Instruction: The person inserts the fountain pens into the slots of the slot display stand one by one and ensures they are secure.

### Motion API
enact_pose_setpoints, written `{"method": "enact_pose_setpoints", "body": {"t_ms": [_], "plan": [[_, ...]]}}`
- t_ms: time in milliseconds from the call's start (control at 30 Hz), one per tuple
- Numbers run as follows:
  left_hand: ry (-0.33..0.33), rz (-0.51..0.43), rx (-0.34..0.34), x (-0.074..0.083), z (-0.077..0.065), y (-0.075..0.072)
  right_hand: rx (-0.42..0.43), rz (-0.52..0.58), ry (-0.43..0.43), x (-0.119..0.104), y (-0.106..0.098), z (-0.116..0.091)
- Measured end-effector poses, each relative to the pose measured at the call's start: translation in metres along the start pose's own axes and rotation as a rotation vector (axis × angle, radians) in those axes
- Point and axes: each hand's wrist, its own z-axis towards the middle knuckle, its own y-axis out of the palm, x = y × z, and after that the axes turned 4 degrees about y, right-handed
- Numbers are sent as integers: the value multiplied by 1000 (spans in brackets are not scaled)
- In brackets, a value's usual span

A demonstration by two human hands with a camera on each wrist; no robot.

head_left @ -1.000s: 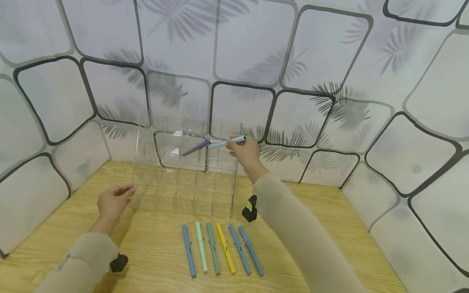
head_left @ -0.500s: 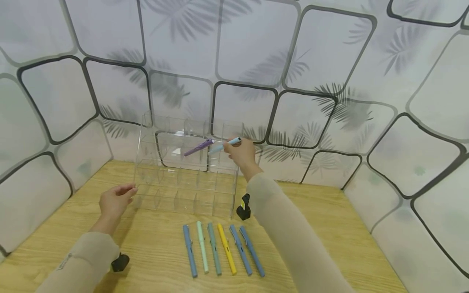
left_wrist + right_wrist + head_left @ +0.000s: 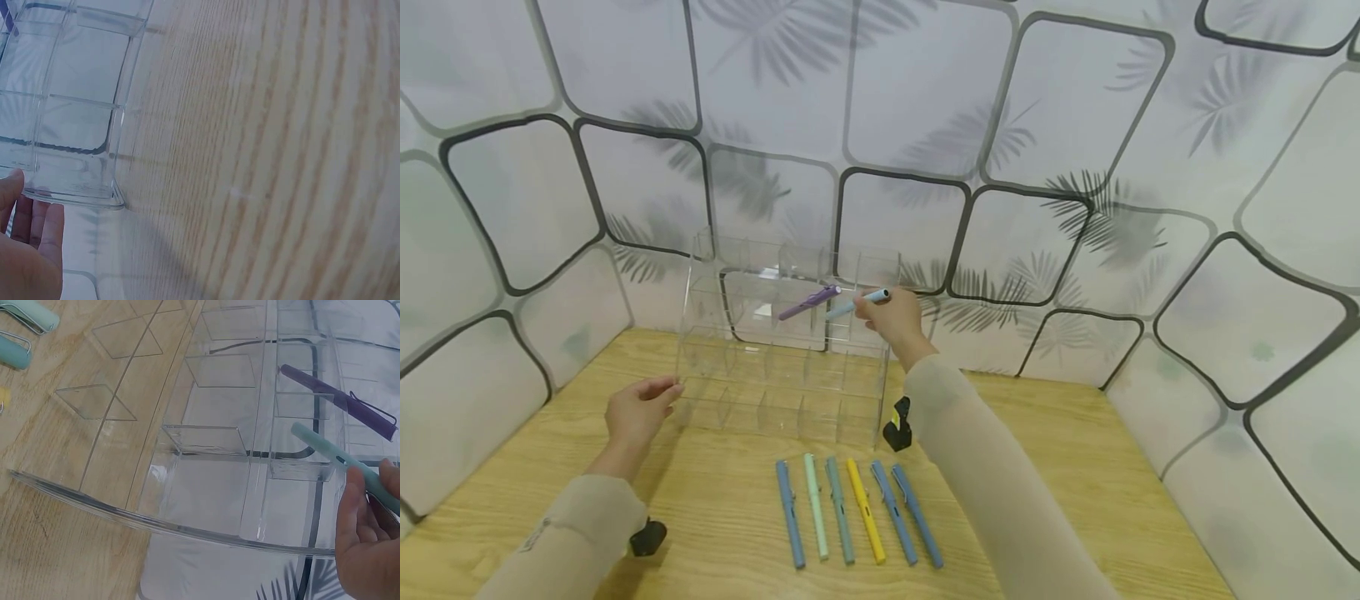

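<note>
A clear acrylic tiered rack (image 3: 782, 408) with divided compartments stands on the table. My left hand (image 3: 638, 414) pinches its left side edge; in the left wrist view thumb and fingers (image 3: 54, 228) lie on either side of the panel. With thumb and fingers, my right hand (image 3: 895, 318) holds a light blue pen (image 3: 842, 309) at an upper tier, its lower end inside a compartment's outline. Just left of it, a purple pen (image 3: 808, 303) leans in the same tier, clip side up. The right wrist view shows the light blue pen (image 3: 319, 445) slanting beside the purple pen (image 3: 337, 399).
Several pens lie in a row in front of the rack: a blue pen (image 3: 790, 512), a mint pen (image 3: 816, 507), a green pen (image 3: 840, 510), a yellow pen (image 3: 867, 510) and two more blue ones at right. Behind the wooden table (image 3: 1037, 467) hangs a patterned curtain (image 3: 917, 108).
My right hand has moved slightly left and down, bringing the light blue pen closer to the rack at a steeper slant. The left hand keeps its place at the rack's edge.
</note>
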Motion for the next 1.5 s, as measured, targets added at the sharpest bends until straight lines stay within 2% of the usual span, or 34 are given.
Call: {"method": "enact_pose_setpoints", "body": {"t_ms": [100,333,600,967,1333,1500], "plan": [[2,8,1,0,0,0,-28,34,25,0,0,0],[11,18,4,1,-1,1,-93,192,61,0,0,-1],[20,26,3,1,-2,2,-102,240,66,1,0,-2],[14,35,-8,1,-2,1,-15,105,6,1,-10,-3],[19,59,-2,1,-4,1,87,-95,-14,-1,-14,-5],[22,59,-1,0,-4,1,102,-123,-48,2,-14,-3]]}}
